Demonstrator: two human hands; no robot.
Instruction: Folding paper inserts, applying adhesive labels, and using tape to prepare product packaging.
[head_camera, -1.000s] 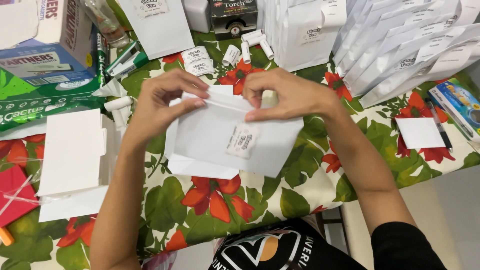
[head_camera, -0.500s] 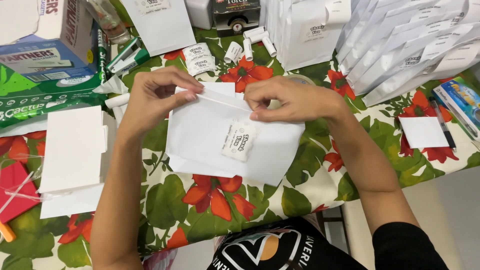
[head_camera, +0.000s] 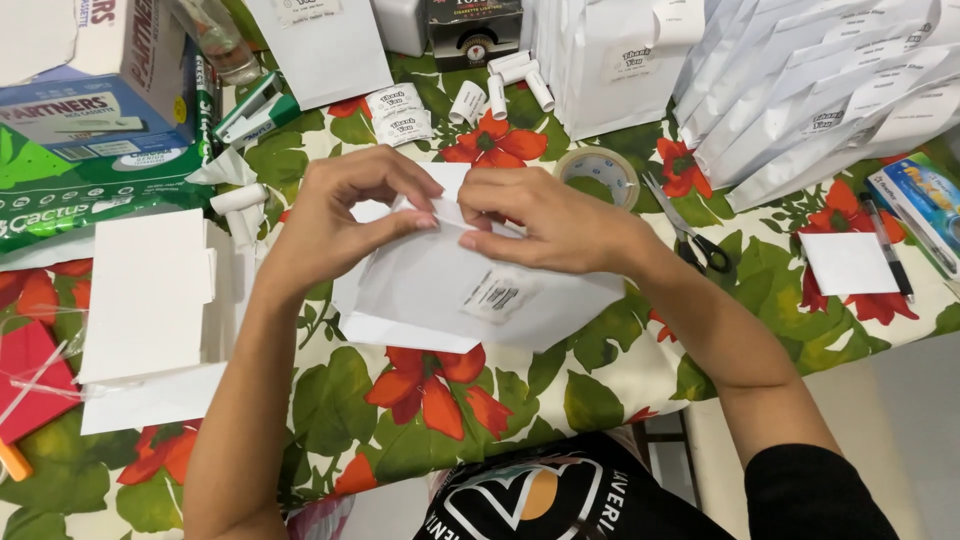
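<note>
1. As we looked down over the flowered tablecloth (head_camera: 420, 420), both hands met at the top edge of a white paper bag (head_camera: 440, 290) that lay flat, just in front of us at the table's near side.
2. We saw the left hand (head_camera: 340, 215) with thumb and fingertips pinched together on the bag's folded top flap.
3. We saw the right hand (head_camera: 545, 220) alongside it, fingers (head_camera: 480, 238) pressed together and clamped on the same flap, the 2 hands almost touching.
4. A small printed sticker (head_camera: 497, 295) sat on the bag's face, below the right hand.
5. Just beyond the right hand lay a roll of clear tape (head_camera: 600, 172), with scissors (head_camera: 685, 228) beside it.
6. To the left we had a stack of flat white bags (head_camera: 145, 290); far right, filled white bags (head_camera: 830, 90) leaned in a row.
</note>
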